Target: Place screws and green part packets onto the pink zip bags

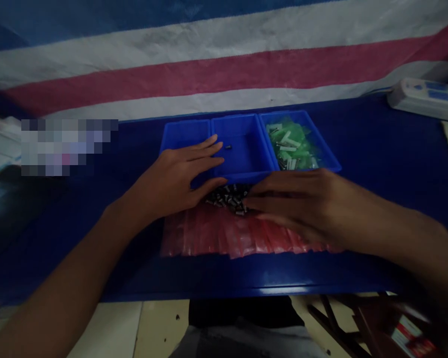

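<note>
My left hand point(188, 171) spreads its fingers over the front edges of two blue bins, with its thumb beside a pile of small dark screws point(229, 196). My right hand point(302, 204) reaches in from the right; its fingers stretch to the other side of that pile. I see nothing held in it, though its fingertips are partly blurred. The screws lie just in front of the middle blue bin point(246, 149), on or against a row of pink plastic bags point(239, 241). One small screw point(228, 147) lies inside the middle bin.
Left of the middle bin stands another blue bin point(186, 129). The right blue bin point(323, 141) holds green plastic point(294, 132) and small pale and metal pieces. A white power strip point(425, 97) sits at the back right of the blue table point(224, 281). A striped sheet point(224, 74) hangs behind.
</note>
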The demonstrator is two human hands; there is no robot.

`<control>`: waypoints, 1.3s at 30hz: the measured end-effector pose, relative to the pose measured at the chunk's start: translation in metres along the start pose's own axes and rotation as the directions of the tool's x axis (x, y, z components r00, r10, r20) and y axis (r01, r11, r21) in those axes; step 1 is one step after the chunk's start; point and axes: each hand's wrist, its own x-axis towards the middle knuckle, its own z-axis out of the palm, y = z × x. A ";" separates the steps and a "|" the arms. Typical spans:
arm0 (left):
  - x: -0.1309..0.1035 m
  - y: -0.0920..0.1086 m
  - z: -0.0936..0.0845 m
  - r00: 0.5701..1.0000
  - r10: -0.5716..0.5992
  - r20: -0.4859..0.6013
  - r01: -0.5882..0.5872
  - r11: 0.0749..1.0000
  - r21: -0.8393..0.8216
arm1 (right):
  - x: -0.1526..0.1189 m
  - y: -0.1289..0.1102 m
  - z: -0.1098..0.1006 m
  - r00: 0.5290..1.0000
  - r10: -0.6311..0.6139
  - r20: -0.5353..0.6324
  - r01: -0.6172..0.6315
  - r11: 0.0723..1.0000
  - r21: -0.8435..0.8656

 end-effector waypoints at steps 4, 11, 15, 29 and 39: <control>0.001 0.001 0.000 1.000 0.012 -0.004 -0.012 1.000 0.021 | 0.002 0.002 0.014 0.991 0.014 0.132 -0.006 0.998 -0.057; 0.001 0.001 0.003 0.999 0.035 -0.013 -0.034 0.996 0.089 | 0.005 0.000 0.016 0.987 0.009 0.160 0.005 0.996 -0.087; -0.001 0.001 0.004 1.000 0.016 0.016 -0.017 0.994 0.111 | 0.004 -0.001 0.016 0.991 0.015 0.130 0.003 0.991 -0.137; -0.001 0.003 0.002 0.999 0.023 0.038 -0.029 0.986 0.164 | 0.008 -0.003 0.009 0.948 0.262 0.179 -0.300 0.925 0.234; 0.001 0.005 -0.001 0.996 0.071 0.047 -0.080 0.974 0.210 | 0.007 0.004 0.013 0.998 -0.027 -0.065 0.035 0.993 0.113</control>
